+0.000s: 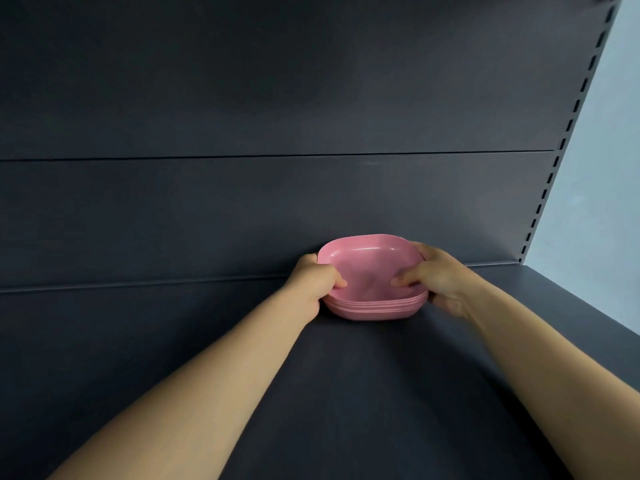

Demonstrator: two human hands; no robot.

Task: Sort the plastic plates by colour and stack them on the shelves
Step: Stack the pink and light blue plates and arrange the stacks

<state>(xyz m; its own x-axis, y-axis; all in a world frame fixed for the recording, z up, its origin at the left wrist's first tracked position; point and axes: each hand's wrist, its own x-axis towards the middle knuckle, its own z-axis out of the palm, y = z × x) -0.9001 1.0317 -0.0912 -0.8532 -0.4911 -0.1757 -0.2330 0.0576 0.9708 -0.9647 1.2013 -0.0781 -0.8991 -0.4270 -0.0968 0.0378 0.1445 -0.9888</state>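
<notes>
Both hands are on the load: the left hand (313,280) grips the left edge of a stack of pink, rounded-square plastic plates (372,282), thumb curled over the top rim, and the right hand (436,277) grips the right edge the same way, fingers wrapped beneath. The stack sits at the back of the dark grey shelf (363,393), close against the rear panel (277,133), towards the right-hand end. Its underside appears to rest on the shelf, though contact cannot be confirmed. Assessment: the plates look light, stiff and unlikely to break, with a smooth finish that may let nested pieces slide. Opposed grips at the side rims, holding all layers together, are judged the soundest hold.
</notes>
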